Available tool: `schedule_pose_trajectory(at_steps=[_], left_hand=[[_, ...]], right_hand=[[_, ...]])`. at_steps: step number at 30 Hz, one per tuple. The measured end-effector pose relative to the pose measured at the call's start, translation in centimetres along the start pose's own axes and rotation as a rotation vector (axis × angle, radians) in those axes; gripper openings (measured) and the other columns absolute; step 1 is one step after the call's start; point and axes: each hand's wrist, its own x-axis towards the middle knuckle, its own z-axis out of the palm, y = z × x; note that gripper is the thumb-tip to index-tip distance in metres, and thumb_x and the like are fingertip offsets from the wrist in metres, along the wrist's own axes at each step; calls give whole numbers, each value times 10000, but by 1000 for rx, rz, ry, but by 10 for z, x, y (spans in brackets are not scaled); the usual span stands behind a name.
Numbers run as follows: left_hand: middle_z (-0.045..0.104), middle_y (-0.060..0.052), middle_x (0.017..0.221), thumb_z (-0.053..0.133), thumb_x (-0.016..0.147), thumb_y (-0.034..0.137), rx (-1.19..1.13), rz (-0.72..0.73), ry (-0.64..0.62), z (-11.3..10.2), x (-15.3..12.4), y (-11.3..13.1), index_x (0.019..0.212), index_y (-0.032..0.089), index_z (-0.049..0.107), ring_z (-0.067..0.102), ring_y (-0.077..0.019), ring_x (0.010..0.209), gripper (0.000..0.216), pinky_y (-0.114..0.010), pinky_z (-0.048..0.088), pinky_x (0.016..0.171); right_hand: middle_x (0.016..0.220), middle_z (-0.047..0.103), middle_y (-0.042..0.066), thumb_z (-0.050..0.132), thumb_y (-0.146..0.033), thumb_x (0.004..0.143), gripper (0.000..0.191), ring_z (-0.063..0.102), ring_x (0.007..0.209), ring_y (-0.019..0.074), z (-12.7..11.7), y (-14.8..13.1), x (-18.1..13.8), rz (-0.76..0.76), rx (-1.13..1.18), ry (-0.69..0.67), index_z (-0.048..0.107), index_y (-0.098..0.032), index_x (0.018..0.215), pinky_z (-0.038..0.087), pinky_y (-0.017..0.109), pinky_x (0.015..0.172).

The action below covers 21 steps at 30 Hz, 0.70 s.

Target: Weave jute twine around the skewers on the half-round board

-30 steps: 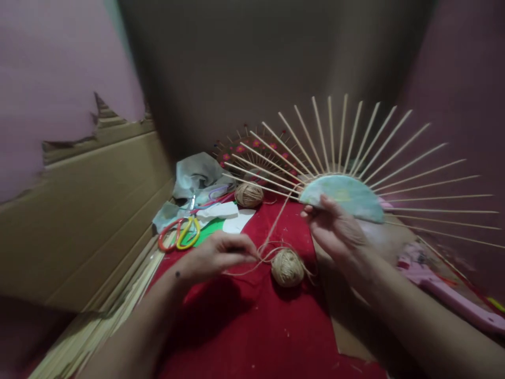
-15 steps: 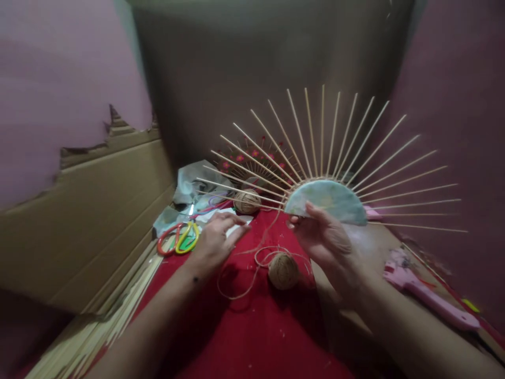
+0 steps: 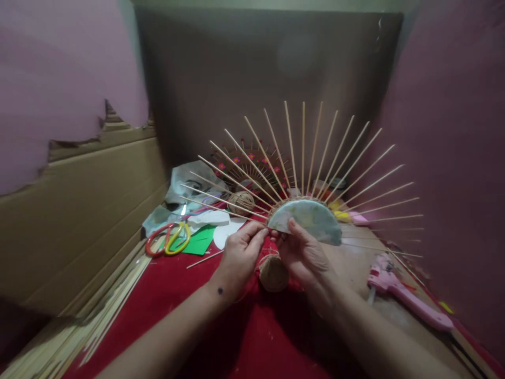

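Note:
My right hand grips the lower edge of a pale blue half-disc from which several thin wooden skewers fan out like rays. My left hand is pinched at the disc's left corner, fingertips against the lowest skewers, holding the jute twine there. A ball of jute twine lies on the red cloth just below and between both hands, partly hidden by them.
Red- and yellow-handled scissors, green and white paper pieces and a second twine ball lie at the back left. A pink glue gun lies at right. A bundle of skewers runs along the cardboard wall at left.
My left hand rose from the cloth and came up to the disc's left corner with the twine. My right hand brought the fan left and lower, nearer the middle.

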Motion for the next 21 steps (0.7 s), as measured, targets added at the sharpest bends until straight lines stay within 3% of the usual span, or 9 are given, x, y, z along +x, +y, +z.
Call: schedule_pose_trajectory(at_steps=[6,9,12,17,21], left_hand=[[509,6,656,421,833,118,360,393,-9,1,-8,-15,768,153,546,453,-95,593,146,-212,360,580],[518,-10,679,430,816,101,423,476,-22,2,-8,-20,798,146,544,468,-111,626,123,-226,366,602],[513,-5,695,418,845,153,264,344,-30,6,-8,-17,787,154,542,469,-106,647,136,-221,375,626],[442,47,559,462,840,320,-292,-123,-42,13,-9,-3,798,166,536,382,-73,476,175,-187,336,458],[429,71,497,581,764,293,-477,-222,15,14,-10,5,908,171,581,306,-44,397,188,-164,255,381]], right_hand=[[703,682,4,703,-113,636,136,608,626,115,-5,-4,-4,24,-6,66,635,-148,748,524,228,575],[722,687,10,696,-108,645,143,614,645,120,-8,-5,-5,31,10,50,635,-148,768,524,233,583],[706,681,9,708,-124,635,148,609,634,116,-9,-5,-5,40,8,32,630,-143,760,522,230,610],[667,664,4,740,-147,588,203,588,586,112,-9,-5,-5,82,2,81,617,-146,749,506,207,565],[632,654,-4,737,-116,559,193,566,537,100,-11,-5,-5,87,-18,68,622,-143,712,486,198,535]])
